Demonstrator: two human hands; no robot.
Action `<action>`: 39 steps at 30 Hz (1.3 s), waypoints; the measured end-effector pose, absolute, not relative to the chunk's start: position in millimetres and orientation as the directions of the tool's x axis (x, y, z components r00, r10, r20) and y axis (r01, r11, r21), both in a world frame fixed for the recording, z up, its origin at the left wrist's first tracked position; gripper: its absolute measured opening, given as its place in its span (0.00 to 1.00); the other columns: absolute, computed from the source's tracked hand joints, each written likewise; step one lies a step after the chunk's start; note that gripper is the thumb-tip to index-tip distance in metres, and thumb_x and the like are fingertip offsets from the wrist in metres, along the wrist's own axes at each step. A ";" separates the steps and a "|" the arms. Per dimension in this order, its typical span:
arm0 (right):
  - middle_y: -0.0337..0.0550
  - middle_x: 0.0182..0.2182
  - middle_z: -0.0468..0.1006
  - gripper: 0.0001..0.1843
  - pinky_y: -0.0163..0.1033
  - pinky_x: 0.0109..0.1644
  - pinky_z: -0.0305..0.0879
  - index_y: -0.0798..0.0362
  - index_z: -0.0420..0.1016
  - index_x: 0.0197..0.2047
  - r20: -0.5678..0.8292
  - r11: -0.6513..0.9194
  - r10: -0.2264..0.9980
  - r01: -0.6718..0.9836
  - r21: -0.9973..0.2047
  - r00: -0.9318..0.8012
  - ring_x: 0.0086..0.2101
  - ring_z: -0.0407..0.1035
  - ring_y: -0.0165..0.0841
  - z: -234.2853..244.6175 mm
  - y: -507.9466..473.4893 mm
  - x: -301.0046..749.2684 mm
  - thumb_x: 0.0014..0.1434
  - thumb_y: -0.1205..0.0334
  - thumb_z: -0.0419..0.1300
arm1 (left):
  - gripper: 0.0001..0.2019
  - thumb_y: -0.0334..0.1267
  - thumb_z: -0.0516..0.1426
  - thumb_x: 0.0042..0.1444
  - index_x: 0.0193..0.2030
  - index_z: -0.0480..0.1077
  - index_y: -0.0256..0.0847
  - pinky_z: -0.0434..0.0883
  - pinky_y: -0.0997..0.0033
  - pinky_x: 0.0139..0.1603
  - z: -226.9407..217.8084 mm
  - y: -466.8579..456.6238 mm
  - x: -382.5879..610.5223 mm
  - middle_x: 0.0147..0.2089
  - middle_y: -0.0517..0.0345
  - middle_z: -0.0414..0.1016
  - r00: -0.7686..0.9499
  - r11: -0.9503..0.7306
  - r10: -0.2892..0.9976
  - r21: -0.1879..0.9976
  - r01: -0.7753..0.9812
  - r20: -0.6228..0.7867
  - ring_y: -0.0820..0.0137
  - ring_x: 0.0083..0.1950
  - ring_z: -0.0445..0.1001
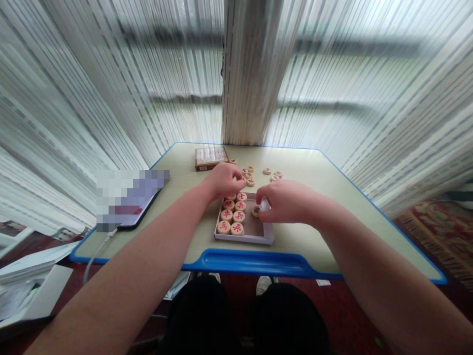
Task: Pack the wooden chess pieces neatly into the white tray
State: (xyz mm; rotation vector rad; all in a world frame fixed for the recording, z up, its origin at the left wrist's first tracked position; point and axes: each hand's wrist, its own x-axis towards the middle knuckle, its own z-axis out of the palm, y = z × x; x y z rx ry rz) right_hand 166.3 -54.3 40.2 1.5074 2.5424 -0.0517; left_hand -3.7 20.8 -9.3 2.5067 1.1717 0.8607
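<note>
A shallow white box tray (pixel 254 237) lies on the small table (pixel 318 217) in front of me, with several round wooden chess pieces (pixel 232 217) with red characters laid in rows in its left half. My left hand (pixel 223 180) hovers over the tray's far left corner, fingers curled in a pinch; what it holds is hidden. My right hand (pixel 283 199) is closed over the tray's right side, its fingertips on a piece with a dark character (pixel 256 211). Several loose pieces (pixel 249 175) lie on the table behind the tray.
A wooden box lid (pixel 210 158) lies at the table's far edge. A phone (pixel 129 199) with a cable rests on the left. The table has a blue rim with a groove (pixel 251 259) at the front. Curtains hang behind. A white box sits on the floor at left.
</note>
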 end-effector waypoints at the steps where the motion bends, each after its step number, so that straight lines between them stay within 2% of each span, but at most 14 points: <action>1: 0.47 0.30 0.79 0.19 0.38 0.30 0.57 0.49 0.79 0.39 -0.179 0.472 0.873 0.878 0.078 -0.453 0.30 0.70 0.38 38.6 -53.8 165.9 0.48 0.50 0.55 | 0.09 0.34 0.53 0.42 0.18 0.72 0.34 0.59 0.74 0.27 -8.9 20.5 -3.6 0.20 0.59 0.67 0.504 -0.649 0.760 0.445 0.617 0.410 0.75 0.25 0.63; 8: 0.46 0.30 0.79 0.19 0.38 0.29 0.56 0.47 0.78 0.40 -0.146 0.483 0.871 0.871 0.085 -0.469 0.30 0.70 0.38 36.1 -52.0 169.0 0.48 0.52 0.54 | 0.10 0.35 0.53 0.43 0.18 0.72 0.34 0.59 0.74 0.28 -9.6 19.6 -2.8 0.21 0.59 0.66 0.505 -0.633 0.774 0.445 0.633 0.382 0.75 0.25 0.62; 15: 0.46 0.29 0.79 0.20 0.38 0.29 0.56 0.48 0.78 0.38 -0.153 0.483 0.870 0.873 0.071 -0.469 0.30 0.70 0.39 36.7 -52.2 166.4 0.46 0.47 0.55 | 0.12 0.36 0.51 0.45 0.17 0.71 0.34 0.59 0.73 0.28 -12.2 23.3 -4.3 0.20 0.58 0.67 0.488 -0.616 0.787 0.433 0.658 0.378 0.74 0.25 0.62; 21: 0.47 0.30 0.79 0.18 0.38 0.28 0.55 0.48 0.78 0.37 -0.160 0.494 0.864 0.865 0.085 -0.478 0.30 0.70 0.39 36.2 -53.3 164.9 0.47 0.50 0.55 | 0.13 0.36 0.50 0.46 0.17 0.71 0.36 0.62 0.74 0.31 -10.9 24.6 -7.0 0.20 0.59 0.68 0.477 -0.619 0.785 0.453 0.642 0.396 0.73 0.26 0.64; 26: 0.47 0.29 0.78 0.21 0.37 0.27 0.54 0.50 0.76 0.42 -0.103 0.489 0.871 0.868 0.087 -0.481 0.30 0.70 0.39 39.7 -55.5 166.5 0.48 0.49 0.55 | 0.14 0.37 0.50 0.46 0.16 0.70 0.36 0.62 0.72 0.32 -11.3 24.2 -7.4 0.21 0.58 0.68 0.480 -0.619 0.785 0.452 0.642 0.392 0.73 0.26 0.65; 29: 0.47 0.29 0.78 0.20 0.37 0.29 0.55 0.49 0.76 0.42 -0.117 0.502 0.863 0.861 0.080 -0.492 0.30 0.70 0.38 36.8 -55.0 164.8 0.48 0.49 0.56 | 0.13 0.36 0.50 0.45 0.16 0.70 0.36 0.61 0.72 0.31 -10.4 24.0 -7.2 0.20 0.58 0.68 0.479 -0.621 0.783 0.440 0.649 0.397 0.73 0.26 0.65; 32: 0.47 0.29 0.78 0.17 0.37 0.30 0.55 0.48 0.77 0.38 -0.143 0.493 0.867 0.865 0.098 -0.478 0.30 0.70 0.38 32.6 -51.4 164.3 0.48 0.51 0.54 | 0.13 0.36 0.50 0.45 0.16 0.70 0.35 0.61 0.72 0.30 -8.9 23.2 -6.8 0.20 0.58 0.67 0.477 -0.618 0.785 0.435 0.655 0.395 0.73 0.26 0.64; 39: 0.46 0.31 0.78 0.15 0.37 0.29 0.55 0.48 0.76 0.38 -0.115 0.436 0.899 0.889 0.137 -0.423 0.32 0.71 0.38 30.8 -46.2 168.1 0.48 0.56 0.53 | 0.13 0.36 0.50 0.44 0.16 0.69 0.35 0.61 0.72 0.30 -8.4 22.4 -6.9 0.20 0.57 0.67 0.474 -0.631 0.773 0.441 0.638 0.420 0.73 0.26 0.64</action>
